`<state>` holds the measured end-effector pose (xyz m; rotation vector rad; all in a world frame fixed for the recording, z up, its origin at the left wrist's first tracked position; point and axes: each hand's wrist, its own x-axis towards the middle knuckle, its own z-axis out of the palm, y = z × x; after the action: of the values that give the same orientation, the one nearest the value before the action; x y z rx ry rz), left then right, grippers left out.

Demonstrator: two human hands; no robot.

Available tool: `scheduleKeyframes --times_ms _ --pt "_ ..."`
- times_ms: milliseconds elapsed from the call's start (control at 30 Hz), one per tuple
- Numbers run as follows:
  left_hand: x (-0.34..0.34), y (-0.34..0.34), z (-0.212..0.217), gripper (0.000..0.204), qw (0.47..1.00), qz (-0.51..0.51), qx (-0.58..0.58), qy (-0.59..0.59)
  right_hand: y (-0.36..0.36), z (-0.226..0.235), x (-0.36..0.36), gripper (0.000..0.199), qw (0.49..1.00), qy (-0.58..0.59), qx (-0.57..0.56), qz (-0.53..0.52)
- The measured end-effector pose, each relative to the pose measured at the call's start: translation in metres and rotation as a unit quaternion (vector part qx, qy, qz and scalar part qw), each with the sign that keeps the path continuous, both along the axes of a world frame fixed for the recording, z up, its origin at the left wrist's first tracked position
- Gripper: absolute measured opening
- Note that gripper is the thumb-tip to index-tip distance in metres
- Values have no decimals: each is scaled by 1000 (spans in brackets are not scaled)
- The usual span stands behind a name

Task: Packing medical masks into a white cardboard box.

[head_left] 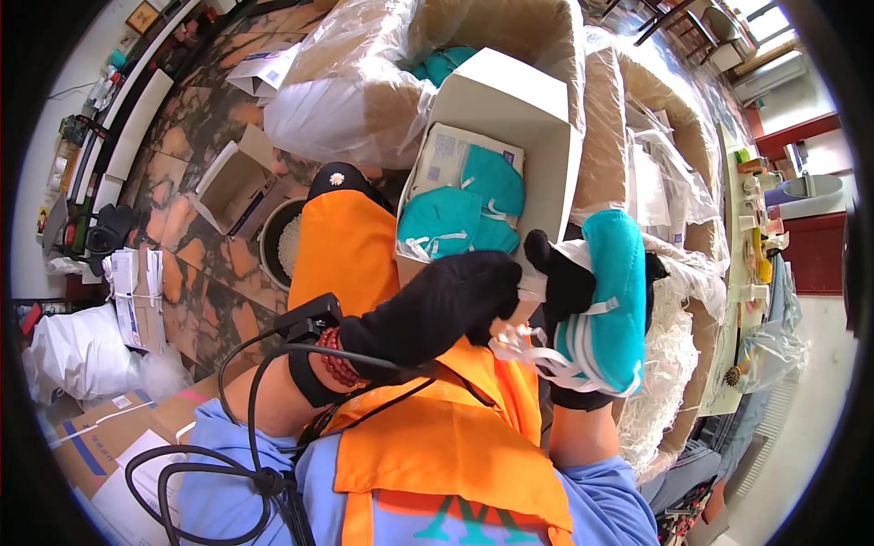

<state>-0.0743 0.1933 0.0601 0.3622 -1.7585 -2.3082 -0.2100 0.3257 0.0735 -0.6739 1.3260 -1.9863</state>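
My right hand (566,284), in a black glove, grips a teal face mask (615,296) folded narrow and held upright. White elastic straps (537,357) hang in loops from its lower end toward the middle. My left hand (437,305), also gloved in black, is closed with its fingertips on a white strip (532,289) between the two hands; whether that strip belongs to the mask I cannot tell. Just beyond my hands stands an open white box (553,136), with several teal masks (446,221) lying over a printed white packet (446,155).
Large plastic-lined cartons (355,100) stand behind the box and on the right, one holding white shredded material (665,364). A smaller open box (232,182) and a round bin (273,246) are at left. Black cables (264,382) loop over my left arm.
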Motion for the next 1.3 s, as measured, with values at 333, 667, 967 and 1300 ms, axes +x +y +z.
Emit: scheduleKeyframes --times_ms 333,667,967,1300 --pt "-20 4 9 19 996 76 41 8 19 -24 -12 70 999 -8 29 26" --pt "-23 -6 11 15 966 -62 250 -28 20 -3 -19 61 991 -75 57 94" --pt "-25 0 -6 28 961 -148 219 -78 24 -16 -22 62 940 -257 -152 165" --pt "30 -9 15 18 920 -252 -289 83 46 80 -17 38 907 -81 356 208"
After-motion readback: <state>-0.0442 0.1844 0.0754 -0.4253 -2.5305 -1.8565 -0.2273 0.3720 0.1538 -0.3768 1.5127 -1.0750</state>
